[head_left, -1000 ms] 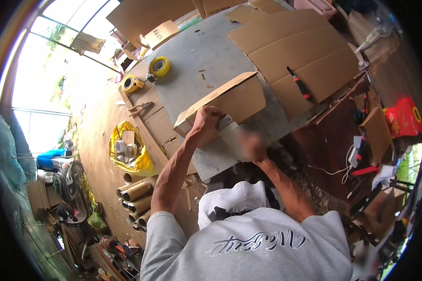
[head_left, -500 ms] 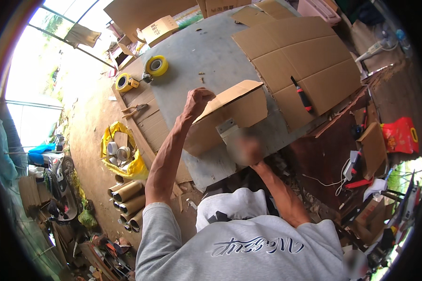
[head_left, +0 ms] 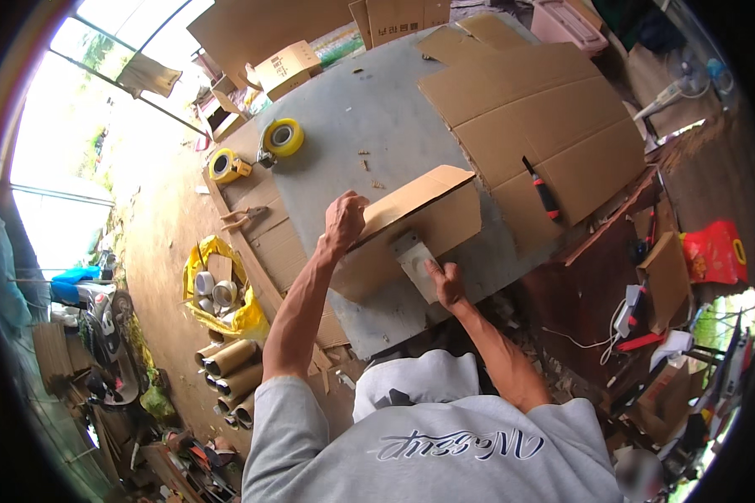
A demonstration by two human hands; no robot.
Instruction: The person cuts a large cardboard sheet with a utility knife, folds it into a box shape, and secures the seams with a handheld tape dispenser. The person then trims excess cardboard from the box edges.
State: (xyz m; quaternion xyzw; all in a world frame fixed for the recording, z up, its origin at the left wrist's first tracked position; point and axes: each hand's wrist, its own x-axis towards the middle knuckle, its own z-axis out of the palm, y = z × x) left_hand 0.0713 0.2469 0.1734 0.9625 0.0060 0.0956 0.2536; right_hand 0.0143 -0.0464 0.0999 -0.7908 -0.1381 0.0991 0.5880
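A folded brown cardboard piece (head_left: 445, 210) stands partly upright at the near side of the grey tabletop (head_left: 327, 138), its upper flap bent over. My left hand (head_left: 346, 222) is closed in a fist at the cardboard's upper left end; whatever its fingers hold is hidden. In my right hand (head_left: 450, 283) is a flat, pale rectangular tool (head_left: 416, 267) with a grey metal end, thumb along its face. That metal end lies against the near side of the cardboard. Several tiny brass-coloured bits (head_left: 365, 164) lie on the tabletop beyond it.
A flat cardboard sheet (head_left: 554, 109) covers the right side, with a red-and-black utility knife (head_left: 545, 191) on it. Yellow tape rolls (head_left: 283, 137) and pliers (head_left: 243, 218) lie at left. A yellow bag (head_left: 247, 302) and cardboard tubes (head_left: 231, 360) sit lower left.
My left hand has come down and slightly left, from above the flap to the cardboard's left end. My right hand, blurred before, now shows sharply at nearly the same place, still holding the pale tool.
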